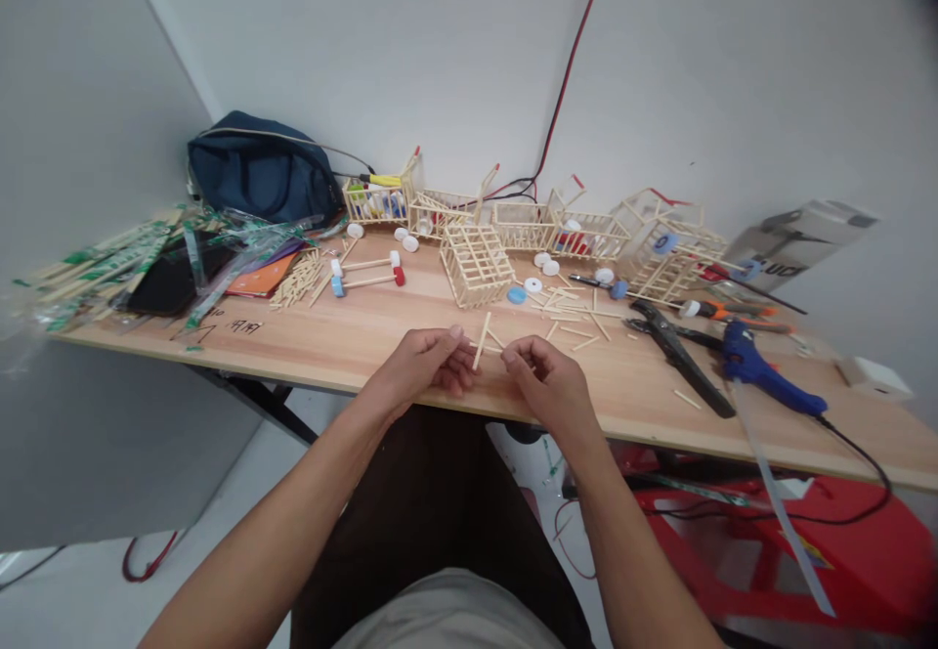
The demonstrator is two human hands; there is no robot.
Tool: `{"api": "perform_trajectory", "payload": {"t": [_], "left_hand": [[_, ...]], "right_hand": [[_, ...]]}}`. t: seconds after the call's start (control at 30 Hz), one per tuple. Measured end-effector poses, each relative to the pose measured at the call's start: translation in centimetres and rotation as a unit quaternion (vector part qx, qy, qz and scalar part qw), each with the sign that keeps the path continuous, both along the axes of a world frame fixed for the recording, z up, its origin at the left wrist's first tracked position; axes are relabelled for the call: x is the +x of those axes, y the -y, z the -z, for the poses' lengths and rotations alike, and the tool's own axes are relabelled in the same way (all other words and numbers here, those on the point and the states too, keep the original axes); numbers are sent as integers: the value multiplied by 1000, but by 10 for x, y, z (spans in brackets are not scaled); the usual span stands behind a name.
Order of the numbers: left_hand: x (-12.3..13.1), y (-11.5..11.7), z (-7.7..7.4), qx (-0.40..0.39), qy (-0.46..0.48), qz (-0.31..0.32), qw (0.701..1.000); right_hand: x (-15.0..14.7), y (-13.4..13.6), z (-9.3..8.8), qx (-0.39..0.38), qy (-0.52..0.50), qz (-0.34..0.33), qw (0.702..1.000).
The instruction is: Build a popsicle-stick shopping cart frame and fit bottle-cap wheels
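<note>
Above the table's front edge, a small piece of crossed wooden sticks (482, 340) is held between my two hands. My left hand (429, 361) pinches it from the left, thumb on top and the other fingers curled beneath. From the right, the thumb and fingertips of my right hand (543, 373) close on the end of one stick. How the sticks join is too small to tell. Just beyond my hands stands a little cart body of wooden sticks (476, 268). Loose cut sticks (568, 305) lie scattered to its right, beside a blue bottle cap (517, 294).
Several stick carts (524, 227) line the wall. At right lie a blue glue gun (769, 370), a black-handled cutting tool (681, 356) and orange-handled pliers (733, 312). At left are cap-wheeled axles (366, 281), a stick pile (300, 278), a phone (172, 278) and a blue bag (264, 170).
</note>
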State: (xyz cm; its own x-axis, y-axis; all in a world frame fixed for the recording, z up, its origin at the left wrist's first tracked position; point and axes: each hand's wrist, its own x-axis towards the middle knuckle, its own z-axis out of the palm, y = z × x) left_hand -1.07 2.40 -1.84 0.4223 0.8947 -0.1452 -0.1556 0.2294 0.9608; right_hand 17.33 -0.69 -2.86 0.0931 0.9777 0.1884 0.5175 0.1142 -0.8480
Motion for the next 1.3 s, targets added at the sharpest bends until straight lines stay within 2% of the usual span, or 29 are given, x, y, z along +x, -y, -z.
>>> {"api": "perform_trajectory", "payload": {"t": [0.2, 0.43, 0.9, 1.07, 1.3], "left_hand": [[2, 7, -5, -1, -48, 20, 999], [5, 11, -8, 13, -90, 27, 996], [3, 10, -5, 13, -74, 39, 996], [3, 8, -5, 14, -61, -10, 998], [6, 7, -11, -13, -85, 4, 996]], "right_hand": [[0, 3, -3, 19, 15, 28, 999], [-2, 7, -7, 19, 21, 24, 999], [-2, 8, -7, 18, 21, 18, 999], [-2, 8, -8, 19, 19, 20, 999], [-2, 9, -8, 17, 27, 10, 999]]}}
